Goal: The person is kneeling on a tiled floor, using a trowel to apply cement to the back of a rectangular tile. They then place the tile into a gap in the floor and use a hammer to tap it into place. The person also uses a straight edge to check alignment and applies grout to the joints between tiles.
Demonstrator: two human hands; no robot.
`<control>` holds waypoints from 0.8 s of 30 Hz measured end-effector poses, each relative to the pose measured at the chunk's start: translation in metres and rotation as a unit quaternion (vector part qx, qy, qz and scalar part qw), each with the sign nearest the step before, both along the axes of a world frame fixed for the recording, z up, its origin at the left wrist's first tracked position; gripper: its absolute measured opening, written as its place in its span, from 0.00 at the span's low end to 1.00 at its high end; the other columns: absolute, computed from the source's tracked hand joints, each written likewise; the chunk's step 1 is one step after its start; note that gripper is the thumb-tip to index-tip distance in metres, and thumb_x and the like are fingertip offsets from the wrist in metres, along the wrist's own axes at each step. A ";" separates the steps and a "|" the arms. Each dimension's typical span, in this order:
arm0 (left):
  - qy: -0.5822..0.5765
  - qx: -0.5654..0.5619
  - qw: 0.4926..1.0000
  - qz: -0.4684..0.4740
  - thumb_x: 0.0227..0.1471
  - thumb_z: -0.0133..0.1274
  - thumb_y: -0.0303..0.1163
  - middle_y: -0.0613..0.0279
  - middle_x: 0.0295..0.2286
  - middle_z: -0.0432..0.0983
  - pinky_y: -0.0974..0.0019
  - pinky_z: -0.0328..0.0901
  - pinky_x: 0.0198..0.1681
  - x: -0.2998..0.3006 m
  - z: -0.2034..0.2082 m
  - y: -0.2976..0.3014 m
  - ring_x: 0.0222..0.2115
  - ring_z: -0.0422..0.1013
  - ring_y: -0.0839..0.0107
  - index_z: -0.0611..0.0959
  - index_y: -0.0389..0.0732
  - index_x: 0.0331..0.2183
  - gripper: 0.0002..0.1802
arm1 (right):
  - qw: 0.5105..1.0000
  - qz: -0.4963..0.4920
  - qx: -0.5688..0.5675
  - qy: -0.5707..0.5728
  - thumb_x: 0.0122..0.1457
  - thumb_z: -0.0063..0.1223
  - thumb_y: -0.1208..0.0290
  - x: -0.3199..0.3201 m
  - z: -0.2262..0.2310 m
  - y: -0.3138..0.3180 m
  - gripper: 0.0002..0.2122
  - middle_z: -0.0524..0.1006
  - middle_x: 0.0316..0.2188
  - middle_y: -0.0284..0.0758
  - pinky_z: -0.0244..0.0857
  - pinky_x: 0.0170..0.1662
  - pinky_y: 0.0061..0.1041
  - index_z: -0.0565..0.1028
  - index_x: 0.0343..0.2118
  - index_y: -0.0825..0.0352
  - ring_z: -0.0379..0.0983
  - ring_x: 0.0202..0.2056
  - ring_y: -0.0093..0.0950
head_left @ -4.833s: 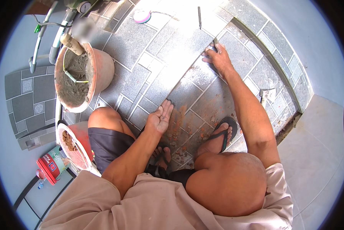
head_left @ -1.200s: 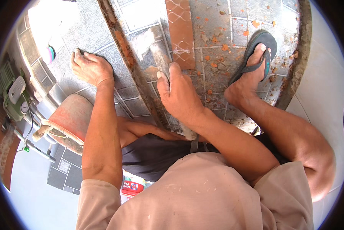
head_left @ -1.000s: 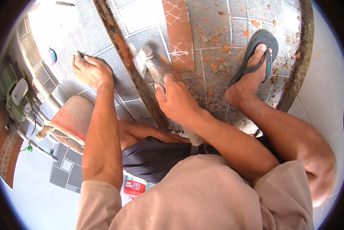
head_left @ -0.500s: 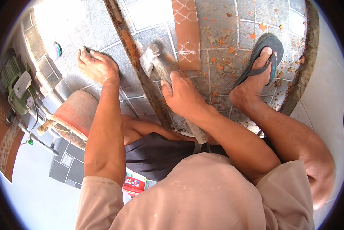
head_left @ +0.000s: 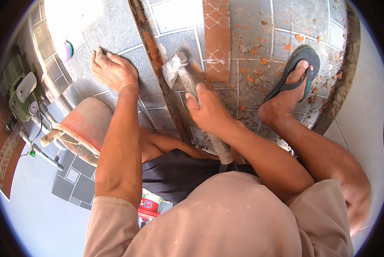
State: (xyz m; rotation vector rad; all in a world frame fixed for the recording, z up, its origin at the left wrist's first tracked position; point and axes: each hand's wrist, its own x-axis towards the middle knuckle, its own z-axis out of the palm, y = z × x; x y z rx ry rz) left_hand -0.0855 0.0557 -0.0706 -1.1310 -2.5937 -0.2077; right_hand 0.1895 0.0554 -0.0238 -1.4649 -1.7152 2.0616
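Observation:
My right hand (head_left: 211,109) is closed round the wooden handle of a mason's hammer (head_left: 173,68). Its pale, dusty head has one flared, blade-like end, which lies at a brown, mortar-crusted strip (head_left: 157,70) running between the grey tiles. The handle's lower end reaches back under my forearm. To the left of the strip my left hand (head_left: 116,73) rests on a grey tiled surface (head_left: 108,28), palm down, fingers stretched out and holding nothing.
Orange chips and rubble (head_left: 254,64) lie around my sandalled foot (head_left: 296,77). A brown patterned strip (head_left: 217,40) crosses the tiles. Leftward stand a dusty bucket (head_left: 87,122), a green machine (head_left: 27,96) and a small multicoloured round object (head_left: 66,50). A red container (head_left: 148,205) is beside my shorts.
The whole view has shifted slightly, so the scene sits a little further right and lower. Both hands keep their places: the left on the tiles, the right round the hammer.

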 end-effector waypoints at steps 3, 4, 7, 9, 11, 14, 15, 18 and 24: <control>-0.007 0.001 1.000 0.002 0.64 0.47 0.35 0.47 0.57 0.71 0.49 0.57 0.65 -0.001 0.000 -0.001 0.60 0.65 0.50 0.79 0.35 0.56 0.23 | 0.998 -0.037 -0.041 -0.037 0.67 0.51 0.66 0.000 0.015 0.009 0.14 0.76 0.31 0.65 0.68 0.42 0.58 0.68 0.39 0.77 0.75 0.37 0.65; -0.006 -0.002 1.000 0.003 0.64 0.47 0.35 0.47 0.57 0.71 0.49 0.57 0.65 -0.001 0.000 0.000 0.60 0.65 0.50 0.80 0.35 0.56 0.23 | 0.998 -0.023 -0.038 -0.033 0.67 0.51 0.66 -0.002 0.013 0.008 0.14 0.76 0.31 0.65 0.68 0.41 0.58 0.68 0.38 0.77 0.75 0.36 0.65; -0.007 -0.004 1.000 0.006 0.64 0.48 0.35 0.47 0.57 0.71 0.49 0.57 0.65 0.000 0.000 -0.001 0.60 0.65 0.50 0.80 0.36 0.56 0.23 | 0.999 0.018 -0.020 -0.030 0.67 0.51 0.66 -0.002 0.010 0.011 0.14 0.76 0.31 0.66 0.69 0.40 0.58 0.68 0.38 0.77 0.75 0.36 0.66; -0.007 0.006 1.000 0.004 0.64 0.48 0.35 0.47 0.57 0.71 0.49 0.57 0.65 -0.001 0.001 -0.004 0.60 0.65 0.50 0.80 0.36 0.56 0.22 | 0.998 0.042 0.005 -0.039 0.67 0.51 0.66 0.001 0.014 0.018 0.14 0.77 0.31 0.66 0.69 0.39 0.58 0.68 0.38 0.77 0.75 0.35 0.66; -0.008 -0.003 1.000 0.008 0.64 0.48 0.35 0.47 0.57 0.71 0.49 0.57 0.65 -0.001 0.000 -0.002 0.59 0.65 0.50 0.80 0.36 0.55 0.22 | 0.999 -0.025 0.022 -0.038 0.67 0.51 0.66 -0.003 0.022 0.016 0.14 0.77 0.31 0.66 0.69 0.40 0.58 0.68 0.39 0.77 0.75 0.35 0.66; -0.003 -0.005 1.000 0.005 0.64 0.48 0.35 0.47 0.57 0.71 0.49 0.57 0.65 -0.002 -0.002 0.000 0.59 0.65 0.50 0.80 0.36 0.55 0.22 | 0.998 0.028 0.003 -0.059 0.67 0.51 0.66 -0.004 0.016 0.007 0.14 0.77 0.32 0.66 0.70 0.41 0.58 0.68 0.40 0.77 0.76 0.36 0.66; 0.001 -0.004 1.000 0.005 0.63 0.48 0.35 0.47 0.56 0.71 0.49 0.57 0.65 -0.002 -0.003 0.000 0.59 0.65 0.50 0.80 0.37 0.55 0.22 | 0.995 0.073 -0.011 -0.068 0.67 0.51 0.66 -0.007 0.017 0.009 0.14 0.77 0.33 0.66 0.70 0.41 0.58 0.68 0.41 0.77 0.76 0.36 0.66; -0.003 0.014 1.000 -0.001 0.63 0.48 0.35 0.47 0.57 0.71 0.49 0.57 0.65 -0.004 -0.002 -0.004 0.59 0.65 0.50 0.80 0.37 0.55 0.22 | 0.998 0.018 -0.044 -0.047 0.67 0.51 0.67 -0.003 0.029 0.020 0.14 0.78 0.34 0.66 0.70 0.41 0.59 0.68 0.41 0.77 0.76 0.37 0.66; -0.014 0.005 1.000 0.002 0.64 0.48 0.35 0.47 0.58 0.69 0.47 0.56 0.65 -0.003 -0.002 -0.004 0.60 0.64 0.49 0.79 0.38 0.56 0.21 | 0.995 0.082 -0.023 -0.060 0.66 0.52 0.68 0.000 0.014 0.004 0.14 0.78 0.28 0.64 0.70 0.38 0.59 0.67 0.40 0.77 0.77 0.34 0.66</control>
